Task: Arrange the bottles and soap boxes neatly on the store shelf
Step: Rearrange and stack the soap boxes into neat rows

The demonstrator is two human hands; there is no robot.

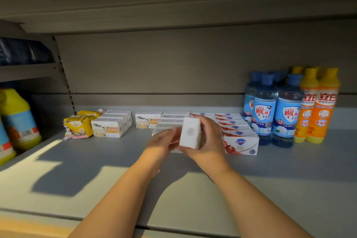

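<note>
Head | left hand (164, 141), right hand (209, 141) grip clamped on soap box (190, 131) | long axis upright

Unreadable blurred print on soap box (190, 133)

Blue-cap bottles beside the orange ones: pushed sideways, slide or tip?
Probably tip: the blue-cap bottles are tall and narrow. They look full of liquid, so likely heavy for their size. Packed close to the orange bottles, a nudged one may knock its neighbours.
</note>
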